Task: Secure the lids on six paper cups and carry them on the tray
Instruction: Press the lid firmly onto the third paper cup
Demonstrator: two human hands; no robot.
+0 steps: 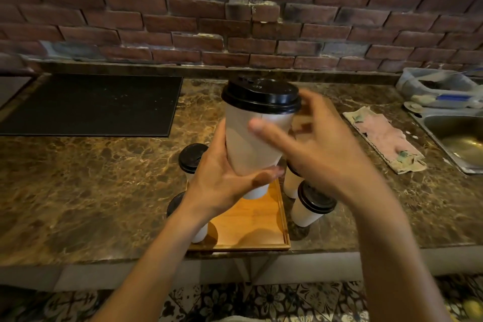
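The left grip (220,181) is clamped on a lidded cup (254,141) above the tray (251,222), and the right grip (321,149) is slack-fingered beside its lid (261,97); two capped cups (193,158) stand below-left on the tray and two further cups (313,206) below-right on the surface (104,191), so loading and carrying remain.

A white cup (257,138), black lid (261,95) on, is held above the wooden tray (251,227). Two lidded cups (192,158) stand along its left edge. Two more cups (313,204) stand on the counter (104,191) beside its right edge.
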